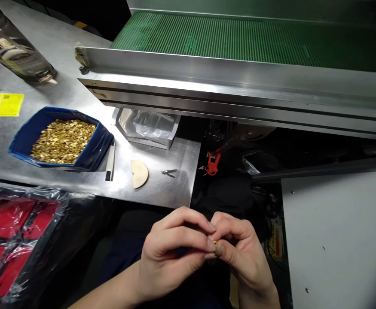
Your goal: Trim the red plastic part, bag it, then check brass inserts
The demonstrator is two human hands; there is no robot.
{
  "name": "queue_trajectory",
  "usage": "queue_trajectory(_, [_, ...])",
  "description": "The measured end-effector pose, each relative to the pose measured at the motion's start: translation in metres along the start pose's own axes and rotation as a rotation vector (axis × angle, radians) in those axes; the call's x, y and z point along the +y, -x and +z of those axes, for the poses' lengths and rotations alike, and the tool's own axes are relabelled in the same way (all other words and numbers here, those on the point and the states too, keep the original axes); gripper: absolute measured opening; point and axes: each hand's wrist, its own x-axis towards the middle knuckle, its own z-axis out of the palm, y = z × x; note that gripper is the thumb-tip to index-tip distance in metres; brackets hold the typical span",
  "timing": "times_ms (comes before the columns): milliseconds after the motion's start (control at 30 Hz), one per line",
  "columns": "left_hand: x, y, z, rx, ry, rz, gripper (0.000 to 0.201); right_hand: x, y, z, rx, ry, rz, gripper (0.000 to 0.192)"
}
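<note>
- Pinching a small brass piece [215, 245] between the fingertips of both hands, I have my left hand [171, 257] and right hand [244, 257] pressed together, low and to the right of the blue bin [23, 141].
- Both hands are closed on that one piece: the fingers curl inward, the thumbs meet under it, and the wrists angle toward each other over my lap.
- As for progress, one piece is in work, and the blue bin is heaped with brass parts [62, 139]; I see no finished pieces set aside.
- Right of the bin on the desk [162, 193] lie a white pen-like tool [110, 162], a tan half-disc [139, 174] and small metal tweezers [169, 172].
- Beyond the bin runs a green conveyor belt [239, 36]; below it, red packets in plastic [10, 231].
</note>
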Motion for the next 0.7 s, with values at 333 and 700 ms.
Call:
queue_trajectory(333, [-0.004, 0.004, -0.005, -0.041, -0.247, 0.201, 0.025, -0.003, 0.002, 0.000, 0.003, -0.012, 0.030, 0.003])
queue_trajectory(700, [-0.021, 0.022, -0.007, 0.087, -0.362, 0.125, 0.025, 0.023, -0.008, 0.026, 0.147, -0.487, 0.217, 0.021])
